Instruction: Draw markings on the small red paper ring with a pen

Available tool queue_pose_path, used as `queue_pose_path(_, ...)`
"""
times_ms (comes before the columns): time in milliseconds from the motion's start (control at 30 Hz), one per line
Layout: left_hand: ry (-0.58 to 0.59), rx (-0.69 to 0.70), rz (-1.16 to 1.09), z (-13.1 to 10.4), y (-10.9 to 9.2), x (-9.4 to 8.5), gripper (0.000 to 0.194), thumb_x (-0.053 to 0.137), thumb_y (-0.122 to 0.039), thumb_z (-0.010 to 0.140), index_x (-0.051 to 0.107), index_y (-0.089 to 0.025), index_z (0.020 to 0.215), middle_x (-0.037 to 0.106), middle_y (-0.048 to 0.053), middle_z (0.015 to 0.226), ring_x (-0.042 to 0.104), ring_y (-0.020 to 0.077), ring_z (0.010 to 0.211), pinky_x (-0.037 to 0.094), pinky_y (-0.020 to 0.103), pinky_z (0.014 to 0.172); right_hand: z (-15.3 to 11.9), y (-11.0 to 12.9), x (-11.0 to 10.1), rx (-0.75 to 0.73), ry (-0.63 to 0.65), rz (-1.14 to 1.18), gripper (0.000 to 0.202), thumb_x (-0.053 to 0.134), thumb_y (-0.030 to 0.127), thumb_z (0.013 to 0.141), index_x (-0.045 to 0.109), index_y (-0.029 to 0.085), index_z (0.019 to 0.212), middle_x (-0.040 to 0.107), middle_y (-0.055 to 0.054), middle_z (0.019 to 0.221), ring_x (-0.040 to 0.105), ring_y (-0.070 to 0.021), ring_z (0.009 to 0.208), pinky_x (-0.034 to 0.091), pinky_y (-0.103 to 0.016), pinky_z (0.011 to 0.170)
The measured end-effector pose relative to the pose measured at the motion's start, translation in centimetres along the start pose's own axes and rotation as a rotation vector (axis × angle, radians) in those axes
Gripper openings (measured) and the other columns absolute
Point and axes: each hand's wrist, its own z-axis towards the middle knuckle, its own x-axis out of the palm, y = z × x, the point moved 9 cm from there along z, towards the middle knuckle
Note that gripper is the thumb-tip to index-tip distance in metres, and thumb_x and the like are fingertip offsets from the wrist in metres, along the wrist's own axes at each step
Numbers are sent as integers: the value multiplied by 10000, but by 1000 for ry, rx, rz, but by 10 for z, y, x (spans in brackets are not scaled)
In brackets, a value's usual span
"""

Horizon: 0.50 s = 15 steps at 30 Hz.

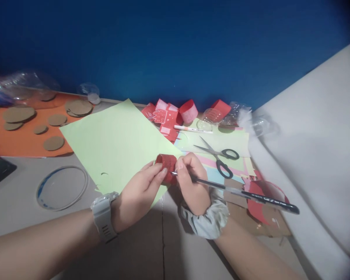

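Observation:
Between my hands is a small red paper ring with dark markings on its outside. My left hand pinches its left side, thumb on the front. In my right hand is a black pen, its tip touching or very near the ring's face and its capped-looking end pointing to the lower right. The right fingers also rest close against the ring's right edge. Under and behind the ring lies a large light green paper sheet with a cut lower edge.
Scissors lie on coloured papers at right, beside a white marker. Red paper pieces stand near the blue wall. Cardboard discs rest on orange paper at left, near a tape roll and clear plastic bottle pieces.

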Motion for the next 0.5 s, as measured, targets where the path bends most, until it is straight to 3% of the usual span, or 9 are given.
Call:
queue_pose_path(200,3,-20,14,1,1,0,298,364,-276,1005,590,-181,836,646,62,936,589,211,971,446,329,950,0,6,4,-59,92,-33,277,492,259,947,379,223,697,408,45,656,379,-122,588,330,-274,568)
queue_pose_path(367,1,-39,51,0,3,0,280,355,-294,1008,573,-192,865,648,44,899,584,205,896,463,327,892,-1,6,1,-58,36,-6,246,471,247,966,407,223,730,433,42,673,388,-123,596,336,-275,571)
queue_pose_path(500,1,-38,40,2,5,1,287,356,-299,1007,560,-189,839,631,49,898,576,210,917,448,336,915,-2,8,4,-62,66,-1,250,443,233,976,385,224,733,424,34,690,380,-130,614,332,-289,585)
